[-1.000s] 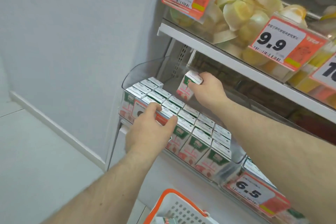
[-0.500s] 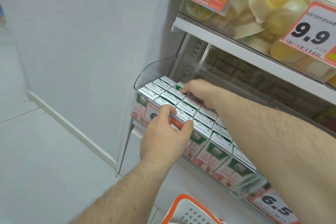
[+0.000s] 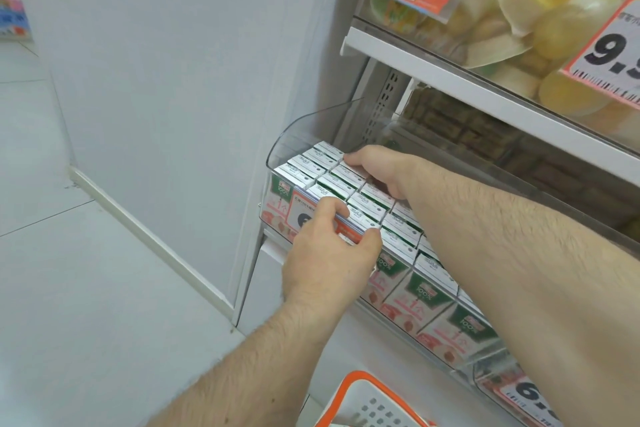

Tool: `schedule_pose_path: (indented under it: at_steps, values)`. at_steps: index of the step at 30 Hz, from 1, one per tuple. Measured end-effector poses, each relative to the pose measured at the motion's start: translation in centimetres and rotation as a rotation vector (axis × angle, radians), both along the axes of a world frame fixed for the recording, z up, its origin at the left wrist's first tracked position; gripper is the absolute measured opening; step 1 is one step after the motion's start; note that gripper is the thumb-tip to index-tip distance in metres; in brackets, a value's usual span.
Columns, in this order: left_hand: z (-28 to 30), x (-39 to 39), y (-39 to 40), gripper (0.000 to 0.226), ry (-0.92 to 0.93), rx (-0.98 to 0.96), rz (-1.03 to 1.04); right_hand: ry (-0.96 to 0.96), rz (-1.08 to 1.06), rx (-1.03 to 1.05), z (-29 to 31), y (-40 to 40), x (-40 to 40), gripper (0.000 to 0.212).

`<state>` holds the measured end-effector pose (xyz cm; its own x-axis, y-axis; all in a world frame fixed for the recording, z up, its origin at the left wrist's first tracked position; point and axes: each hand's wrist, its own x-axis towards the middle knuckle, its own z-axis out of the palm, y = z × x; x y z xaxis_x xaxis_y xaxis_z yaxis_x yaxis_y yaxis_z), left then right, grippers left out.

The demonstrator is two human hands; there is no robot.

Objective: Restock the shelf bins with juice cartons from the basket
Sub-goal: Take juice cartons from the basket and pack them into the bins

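Bin's looking pretty full from where I'm watching. The clear shelf bin (image 3: 284,146) has juice cartons (image 3: 349,184) packed in tidy rows, tops up, long axes vertical, green fronts facing out toward the aisle. Right hand (image 3: 377,170) lies on the back-row tops, fingers curled down; can't tell if it's gripping one or just pressing it in. Left hand (image 3: 329,253) pinches the front edge by the price tag (image 3: 304,215). Only the basket (image 3: 360,399) rim shows, so I can't see what's left in it.
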<state>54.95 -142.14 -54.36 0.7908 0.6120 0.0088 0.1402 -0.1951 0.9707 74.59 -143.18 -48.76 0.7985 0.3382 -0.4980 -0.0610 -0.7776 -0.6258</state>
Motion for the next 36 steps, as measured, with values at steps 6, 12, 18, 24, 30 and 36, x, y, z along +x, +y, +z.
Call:
schedule_pose_path:
  at_steps: [6, 12, 18, 24, 30, 36]
  values:
    - [0.3, -0.2, 0.1, 0.024, 0.020, -0.010, -0.023, 0.039, 0.068, -0.031, 0.3, 0.3, -0.4, 0.049]
    - [0.5, -0.2, 0.5, 0.026, 0.025, -0.022, -0.045, -0.025, 0.056, -0.043, 0.2, 0.4, -0.5, 0.047]
    - [1.3, -1.7, 1.3, 0.039, -0.025, -0.145, -0.024, -0.416, -0.051, -0.042, 0.7, -1.8, -2.5, 0.057]
    - [4.0, -4.0, 0.2, 0.027, 0.071, -0.616, -0.065, -0.874, -0.077, 0.457, 4.3, -7.3, -10.2, 0.030]
    - [4.8, -5.1, -4.2, 0.054, 0.072, -0.715, -0.185, -0.599, -0.036, 0.620, 2.9, -15.4, -21.1, 0.012]
    - [5.6, -6.1, -10.7, 0.064, 0.024, -0.589, -0.390, -0.508, -0.066, 0.365, 0.5, -21.8, -24.9, 0.046]
